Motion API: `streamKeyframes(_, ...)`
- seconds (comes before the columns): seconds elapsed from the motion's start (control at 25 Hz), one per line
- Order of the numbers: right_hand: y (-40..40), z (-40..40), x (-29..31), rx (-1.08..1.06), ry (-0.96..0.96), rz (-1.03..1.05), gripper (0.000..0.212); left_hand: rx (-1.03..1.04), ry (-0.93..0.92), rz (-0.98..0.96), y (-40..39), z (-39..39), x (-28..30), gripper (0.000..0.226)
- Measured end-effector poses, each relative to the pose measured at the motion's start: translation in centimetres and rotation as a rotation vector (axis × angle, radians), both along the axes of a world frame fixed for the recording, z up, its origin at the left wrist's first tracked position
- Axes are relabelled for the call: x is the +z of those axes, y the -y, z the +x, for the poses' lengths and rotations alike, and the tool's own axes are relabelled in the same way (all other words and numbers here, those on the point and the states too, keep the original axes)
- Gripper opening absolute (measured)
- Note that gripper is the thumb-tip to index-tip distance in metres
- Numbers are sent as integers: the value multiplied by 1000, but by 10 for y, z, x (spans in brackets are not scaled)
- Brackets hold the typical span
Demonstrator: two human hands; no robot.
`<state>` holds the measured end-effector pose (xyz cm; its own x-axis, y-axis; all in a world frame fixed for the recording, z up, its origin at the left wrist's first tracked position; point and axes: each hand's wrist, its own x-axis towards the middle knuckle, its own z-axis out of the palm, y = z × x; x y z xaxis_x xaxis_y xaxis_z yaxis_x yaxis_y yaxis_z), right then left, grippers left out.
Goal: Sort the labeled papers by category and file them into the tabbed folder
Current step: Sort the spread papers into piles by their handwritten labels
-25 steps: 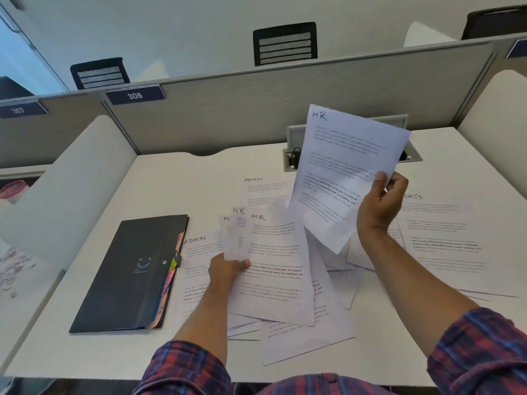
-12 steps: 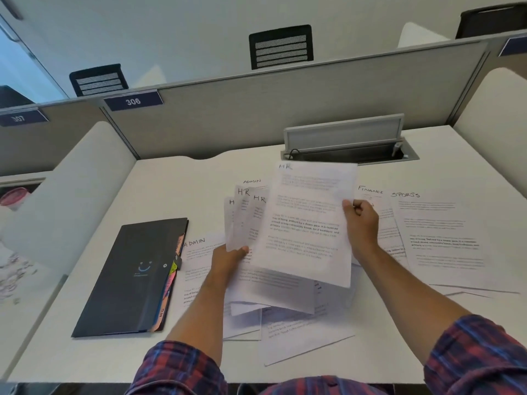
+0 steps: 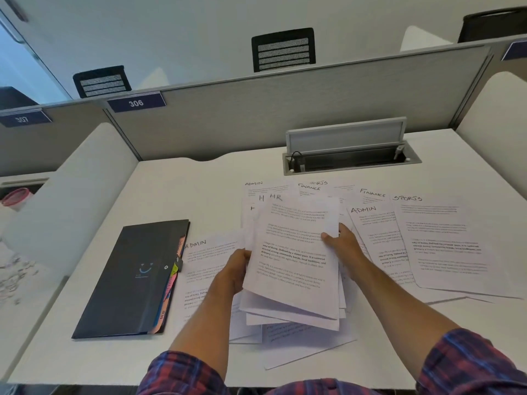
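Lying in the middle of the frame, a fanned stack of HR papers (image 3: 293,260) is being held just above the white tabletop (image 3: 176,192) by both hands. The left hand (image 3: 232,270) is gripping the stack's left edge, fingers curled under the sheets, while the right hand (image 3: 343,243) is pinching the right edge with the thumb on the top sheet. More loose sheets are lying under and below the stack toward the bottom centre. Left of the stack an ADMIN sheet (image 3: 208,269) is resting flat, and farther left the dark tabbed folder (image 3: 137,277) is lying closed, its coloured tabs showing along the right edge. Right of the hands, another ADMIN sheet (image 3: 379,238) is overlapping a SPORTS sheet (image 3: 450,246) at the right of the frame, with FINANCE sheets (image 3: 370,195) peeking out above them. In the upper centre, a cable tray (image 3: 350,161) with its lid up is sitting in the tabletop below the grey partition (image 3: 256,118).
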<state>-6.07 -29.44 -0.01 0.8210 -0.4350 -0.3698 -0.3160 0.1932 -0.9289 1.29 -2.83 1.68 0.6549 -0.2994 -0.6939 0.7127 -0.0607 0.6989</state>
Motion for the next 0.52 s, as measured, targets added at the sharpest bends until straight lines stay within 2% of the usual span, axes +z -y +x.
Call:
streamKeyframes(0.08,3,-2,1,-4,-3,-46,25,-2,-14,-142,3,2,4,43)
streamKeyframes(0.16,5,-6,2,-16,71,44,28,-49,45,-229,7,4,7,55)
streamKeyframes(0.28,2,-11,6,85,199,243,45,-195,191,-141,15,4,12,60)
streamKeyframes(0.4,-5,-9,12,216,187,167,54,-264,329,-89,31,3,19,60)
streamKeyframes(0.52,-13,-7,18,128,176,83,49,-235,388,-108,44,3,29,50)
